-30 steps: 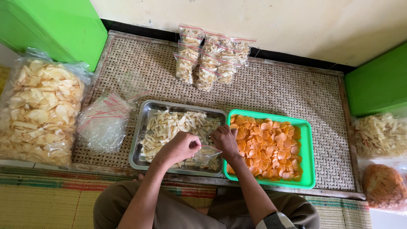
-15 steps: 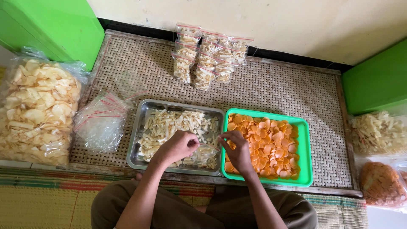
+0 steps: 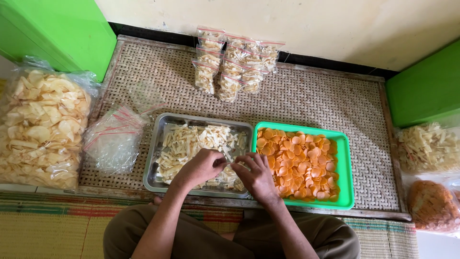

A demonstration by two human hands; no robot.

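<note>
Small clear bag (image 3: 229,169) sits pinched between our two hands, low over the near right corner of the metal tray (image 3: 165,125). Left hand (image 3: 201,167) grips one side with fingers curled, right hand (image 3: 256,175) pinches the other edge; both closed on the plastic, probably working its mouth. Bag is mostly hidden by the fingers, so we can't tell how full it is.

Tray holds pale strip chips (image 3: 191,144), so holding right above it lets spills fall back in. Green tray (image 3: 347,168) touches its right side, full of orange round chips (image 3: 299,163).

Stack of empty bags (image 3: 112,141) lies just left of the metal tray, in reach. Filled small bags (image 3: 235,64) lie in a cluster at the far side of the woven mat (image 3: 326,103), out of the way. Big sack of pale chips (image 3: 40,127) far left, more sacks (image 3: 426,148) far right. Nothing blocks the hands.
</note>
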